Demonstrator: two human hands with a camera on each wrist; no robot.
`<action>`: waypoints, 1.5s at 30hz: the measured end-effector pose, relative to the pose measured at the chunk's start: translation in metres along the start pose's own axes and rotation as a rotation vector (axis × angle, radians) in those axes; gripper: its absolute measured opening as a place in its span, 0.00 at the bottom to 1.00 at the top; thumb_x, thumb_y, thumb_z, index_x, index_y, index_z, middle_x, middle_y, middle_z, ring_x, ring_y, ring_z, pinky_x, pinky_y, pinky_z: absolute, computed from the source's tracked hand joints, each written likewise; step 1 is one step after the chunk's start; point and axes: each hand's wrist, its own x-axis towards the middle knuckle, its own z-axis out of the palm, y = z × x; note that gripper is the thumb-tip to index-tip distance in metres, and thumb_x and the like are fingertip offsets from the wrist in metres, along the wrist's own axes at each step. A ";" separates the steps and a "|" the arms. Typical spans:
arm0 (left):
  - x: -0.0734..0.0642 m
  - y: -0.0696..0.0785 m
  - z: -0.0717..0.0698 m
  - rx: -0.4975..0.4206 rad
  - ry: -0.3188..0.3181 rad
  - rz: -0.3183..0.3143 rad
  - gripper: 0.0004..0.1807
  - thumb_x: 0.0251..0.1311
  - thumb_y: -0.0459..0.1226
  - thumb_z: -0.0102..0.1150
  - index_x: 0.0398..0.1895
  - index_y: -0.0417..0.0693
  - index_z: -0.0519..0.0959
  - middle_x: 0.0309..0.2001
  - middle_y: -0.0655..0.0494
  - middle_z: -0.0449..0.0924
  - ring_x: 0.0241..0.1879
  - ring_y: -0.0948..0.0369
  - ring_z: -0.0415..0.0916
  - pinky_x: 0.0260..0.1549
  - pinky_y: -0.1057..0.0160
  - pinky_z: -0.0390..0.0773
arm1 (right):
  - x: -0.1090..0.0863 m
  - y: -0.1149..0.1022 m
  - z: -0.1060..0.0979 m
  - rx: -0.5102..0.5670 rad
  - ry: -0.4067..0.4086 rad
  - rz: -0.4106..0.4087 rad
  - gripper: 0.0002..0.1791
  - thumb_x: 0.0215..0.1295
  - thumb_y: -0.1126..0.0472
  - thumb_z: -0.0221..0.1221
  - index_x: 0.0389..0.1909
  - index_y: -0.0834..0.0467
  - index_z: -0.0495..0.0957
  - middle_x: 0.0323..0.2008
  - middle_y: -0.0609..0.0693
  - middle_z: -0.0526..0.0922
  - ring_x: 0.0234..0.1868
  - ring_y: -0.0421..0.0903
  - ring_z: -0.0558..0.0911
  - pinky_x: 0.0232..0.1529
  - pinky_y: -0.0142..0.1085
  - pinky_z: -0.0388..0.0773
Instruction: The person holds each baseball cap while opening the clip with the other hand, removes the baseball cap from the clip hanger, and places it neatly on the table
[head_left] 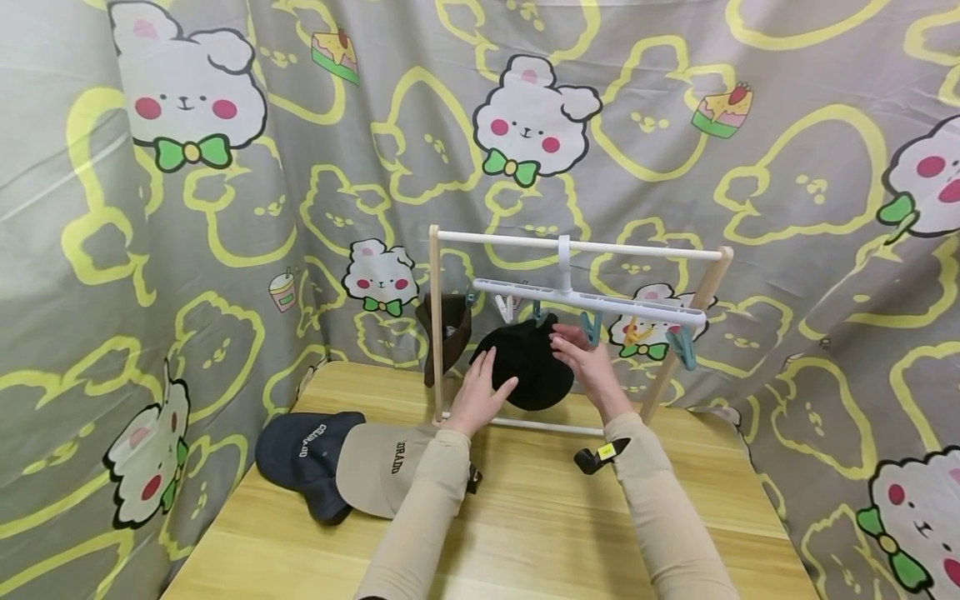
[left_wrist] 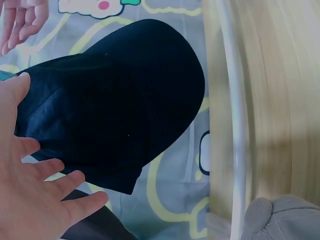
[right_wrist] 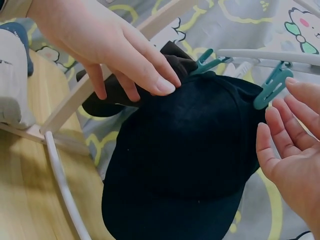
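A black cap [head_left: 525, 367] hangs beneath the white hanger bar [head_left: 592, 302], its back edge at a teal clothes peg [right_wrist: 272, 86]. My left hand [head_left: 480, 393] lies along the cap's left side with the fingers spread and loosely extended. In the left wrist view its thumb and fingertips overlap the cap's edge; whether they touch it I cannot tell. My right hand [head_left: 588, 362] is raised at the cap's upper right, near the peg. Its fingers are slightly bent and nothing shows between them in the right wrist view.
A wooden-sided rack [head_left: 435, 333] holds the hanger. A dark brown cap [head_left: 447, 333] hangs at its left end. Other pegs include a white one [head_left: 505, 308] and a teal one [head_left: 682, 347]. Navy [head_left: 300, 458] and beige [head_left: 378, 471] caps lie on the wooden table [head_left: 525, 533], left.
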 end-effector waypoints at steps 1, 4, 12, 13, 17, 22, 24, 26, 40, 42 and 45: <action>0.000 0.000 0.000 -0.004 0.004 0.003 0.42 0.68 0.60 0.46 0.78 0.54 0.47 0.77 0.44 0.49 0.75 0.45 0.51 0.68 0.44 0.62 | 0.000 -0.001 0.002 -0.006 0.005 0.000 0.27 0.69 0.69 0.55 0.65 0.76 0.61 0.45 0.46 0.81 0.50 0.43 0.79 0.52 0.34 0.78; 0.002 0.001 0.000 -0.013 0.011 0.006 0.43 0.68 0.60 0.47 0.78 0.53 0.48 0.77 0.43 0.49 0.75 0.44 0.51 0.68 0.44 0.63 | 0.001 -0.001 0.005 -0.018 0.025 0.002 0.27 0.70 0.68 0.55 0.66 0.74 0.62 0.49 0.50 0.80 0.50 0.42 0.80 0.54 0.35 0.77; 0.004 0.001 0.000 -0.057 0.012 -0.025 0.43 0.68 0.59 0.48 0.78 0.54 0.46 0.77 0.43 0.48 0.74 0.42 0.52 0.68 0.42 0.62 | 0.013 0.008 0.006 -0.008 0.047 -0.032 0.27 0.70 0.69 0.54 0.68 0.70 0.63 0.63 0.58 0.75 0.60 0.43 0.74 0.56 0.34 0.73; 0.004 0.001 0.000 -0.061 0.012 -0.027 0.43 0.68 0.59 0.48 0.78 0.54 0.46 0.77 0.43 0.48 0.74 0.42 0.52 0.68 0.42 0.62 | 0.015 0.010 0.005 0.001 0.048 -0.037 0.27 0.70 0.69 0.54 0.68 0.70 0.63 0.63 0.57 0.75 0.60 0.43 0.73 0.56 0.34 0.72; 0.005 0.000 0.000 -0.076 0.006 -0.032 0.43 0.68 0.60 0.47 0.78 0.54 0.46 0.77 0.42 0.47 0.74 0.42 0.52 0.68 0.42 0.62 | 0.022 0.017 0.006 0.043 0.054 -0.029 0.27 0.71 0.68 0.53 0.69 0.67 0.62 0.67 0.56 0.71 0.66 0.45 0.69 0.62 0.35 0.67; 0.005 0.000 0.001 -0.093 0.006 -0.032 0.43 0.68 0.59 0.47 0.78 0.53 0.46 0.77 0.41 0.47 0.74 0.42 0.52 0.68 0.42 0.62 | 0.027 0.025 0.008 0.030 0.062 0.018 0.27 0.74 0.63 0.50 0.71 0.61 0.60 0.72 0.53 0.60 0.74 0.47 0.58 0.75 0.42 0.53; 0.005 0.000 0.002 -0.094 0.006 -0.032 0.43 0.68 0.59 0.47 0.79 0.53 0.46 0.77 0.42 0.47 0.74 0.42 0.52 0.68 0.42 0.62 | 0.029 0.025 0.009 -0.005 0.053 0.022 0.27 0.75 0.60 0.49 0.72 0.60 0.59 0.73 0.52 0.57 0.76 0.48 0.54 0.76 0.43 0.49; 0.006 0.000 0.002 -0.091 0.011 -0.028 0.43 0.68 0.59 0.47 0.78 0.53 0.46 0.77 0.41 0.47 0.74 0.42 0.52 0.68 0.43 0.62 | 0.030 0.025 0.009 -0.038 0.040 0.014 0.28 0.76 0.60 0.48 0.73 0.61 0.58 0.74 0.53 0.55 0.77 0.49 0.52 0.77 0.44 0.47; 0.004 0.002 0.003 -0.107 0.013 -0.018 0.43 0.68 0.59 0.48 0.78 0.52 0.46 0.77 0.41 0.47 0.75 0.44 0.52 0.69 0.43 0.61 | 0.035 0.015 0.009 -0.158 -0.069 -0.043 0.27 0.78 0.59 0.42 0.74 0.61 0.55 0.77 0.56 0.52 0.78 0.51 0.48 0.76 0.51 0.49; 0.003 0.002 0.003 -0.109 0.008 -0.023 0.43 0.68 0.59 0.48 0.78 0.53 0.46 0.77 0.42 0.47 0.75 0.44 0.52 0.69 0.44 0.61 | 0.035 0.013 0.008 -0.170 -0.077 -0.037 0.27 0.79 0.58 0.42 0.75 0.61 0.55 0.77 0.56 0.51 0.78 0.52 0.48 0.75 0.52 0.49; 0.003 0.002 0.003 -0.111 0.004 -0.032 0.44 0.67 0.60 0.47 0.79 0.54 0.45 0.77 0.43 0.46 0.75 0.45 0.51 0.70 0.44 0.60 | 0.034 0.011 0.008 -0.204 -0.086 -0.026 0.27 0.79 0.57 0.41 0.75 0.60 0.55 0.77 0.57 0.50 0.78 0.53 0.47 0.75 0.53 0.50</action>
